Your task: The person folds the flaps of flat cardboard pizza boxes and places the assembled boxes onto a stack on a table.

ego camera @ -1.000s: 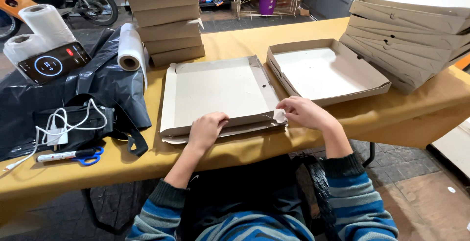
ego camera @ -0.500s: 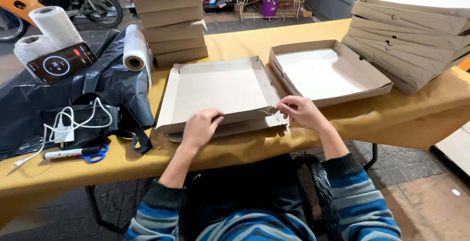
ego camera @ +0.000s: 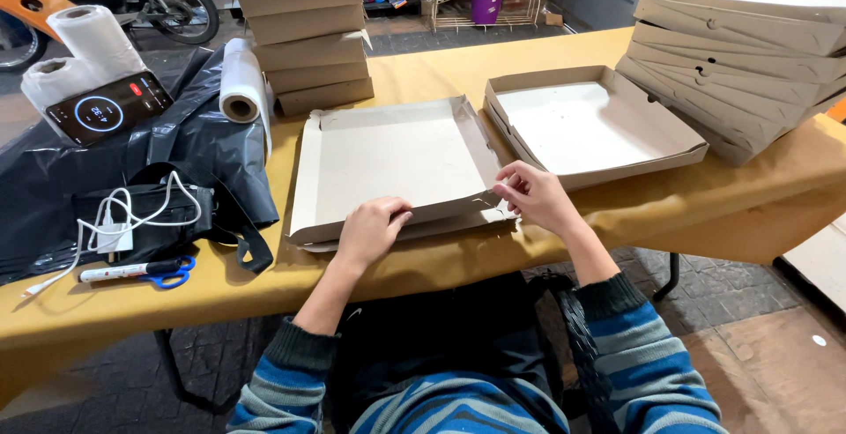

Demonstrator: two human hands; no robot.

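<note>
Folding: I was working the near edge of the flat cardboard box (ego camera: 397,165), which lay on the yellow table (ego camera: 423,262) right in front of me.
Far left: a black plastic sheet (ego camera: 189,148) carried paper rolls (ego camera: 84,55), a phone (ego camera: 107,108), a white cable (ego camera: 119,218) and a marker with blue scissors (ego camera: 141,271); none of it was touched.
Behind the box: a stack of folded boxes (ego camera: 304,33) stood at the back of the table.
Left hand: my left hand (ego camera: 370,231) lay curled over the near flap (ego camera: 414,220), fingers pressing it down, thumb tucked under; gripping the flap's edge, not open.
Right hand: my right hand (ego camera: 538,196) pinched the near right corner of the same box between fingertips and thumb, closed on the cardboard.
Change: against a second earlier, the near flap had lifted off the table and stood partly folded up, and the corner tab had come round under my right fingers.
Meaning: I judged the front wall was half formed, with the corner not yet locked.
Right: a finished open box (ego camera: 590,126) sat just beside mine, and a tall pile of closed boxes (ego camera: 749,46) stood at the far right.
</note>
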